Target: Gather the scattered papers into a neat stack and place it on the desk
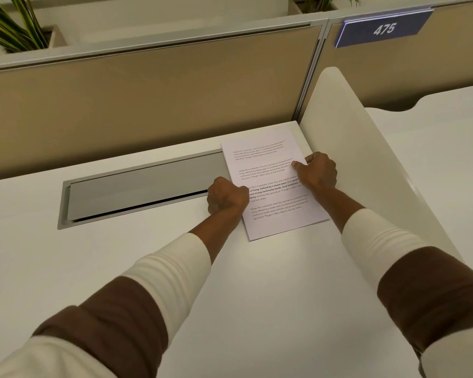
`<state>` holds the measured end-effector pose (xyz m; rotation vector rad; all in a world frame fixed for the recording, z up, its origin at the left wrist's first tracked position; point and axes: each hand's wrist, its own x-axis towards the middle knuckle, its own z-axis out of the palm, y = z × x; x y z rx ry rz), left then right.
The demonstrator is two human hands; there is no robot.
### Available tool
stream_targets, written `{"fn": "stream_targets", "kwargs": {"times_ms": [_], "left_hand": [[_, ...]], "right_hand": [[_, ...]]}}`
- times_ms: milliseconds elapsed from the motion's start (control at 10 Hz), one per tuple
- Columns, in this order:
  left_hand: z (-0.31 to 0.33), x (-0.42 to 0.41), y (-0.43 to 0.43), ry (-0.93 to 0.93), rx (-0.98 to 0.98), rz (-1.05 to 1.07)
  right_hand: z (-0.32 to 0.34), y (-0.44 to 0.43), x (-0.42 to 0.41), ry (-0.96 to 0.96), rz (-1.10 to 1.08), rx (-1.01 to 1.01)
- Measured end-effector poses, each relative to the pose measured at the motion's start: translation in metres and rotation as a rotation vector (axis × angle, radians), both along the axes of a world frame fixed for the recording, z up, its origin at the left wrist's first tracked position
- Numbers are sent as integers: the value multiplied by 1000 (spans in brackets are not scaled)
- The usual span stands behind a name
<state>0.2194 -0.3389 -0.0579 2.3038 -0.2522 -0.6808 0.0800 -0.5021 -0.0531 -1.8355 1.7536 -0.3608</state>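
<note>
paper stack [271, 184] lies flat on the white tabletop [257, 296], far right corner, just beside the curved cream side divider [366, 159] and in front of the tan partition [148, 105]. its left edge overlaps the right end of the grey cable-tray lid [142, 192] set into the surface. printed text faces up. edges look flush; sheet count cannot be told, though it reads as only a few. no other loose sheets in view.

left hand [227, 197]: curled, knuckles up, pressed against the stack's left long edge, thumb side lapping onto the top sheet. whether its grip pinches the paper or only butts against it cannot be told; the fingers are tucked under.

right hand [318, 170]: at the right long edge, thumb [298, 165] lying on the top sheet, fingers curled around the edge. reads as a grip closed on the stack, thumb above and fingers below.

handling, as judged: light, thin, floppy. held at one corner it would sag and fan. sheets will slide over each other and over the smooth tabletop, so the squared edges are easily lost. creases readily. best held as now, both long edges at about mid-length, thumbs on top, fingers beneath, gentle inward squeeze. the lid's seam under the left edge could catch a sheet if the stack is dragged; lifting looks safer than sliding.
</note>
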Motion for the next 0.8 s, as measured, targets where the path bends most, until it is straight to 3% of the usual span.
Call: {"fn": "stream_targets", "kwargs": {"times_ms": [800], "left_hand": [[13,5,7,-52,115,-144]], "right_hand": [[1,35,-1,284,70,-188]]}}
